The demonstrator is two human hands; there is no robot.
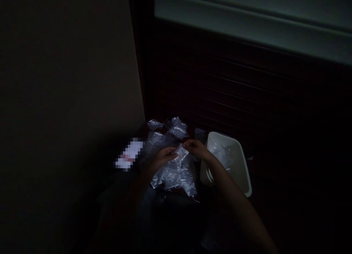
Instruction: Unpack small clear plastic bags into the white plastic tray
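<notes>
Plastic bag pinched in the grip of left hand and right hand. Shiny bags around, near a white tub.

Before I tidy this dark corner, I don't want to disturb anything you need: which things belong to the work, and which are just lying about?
In use, as far as I can judge:
- clear plastic in the left hand and right hand
- plastic pile beneath
- white bin, plastic inside

Probably lying about:
- pixelated white-and-red item, unidentifiable
</notes>
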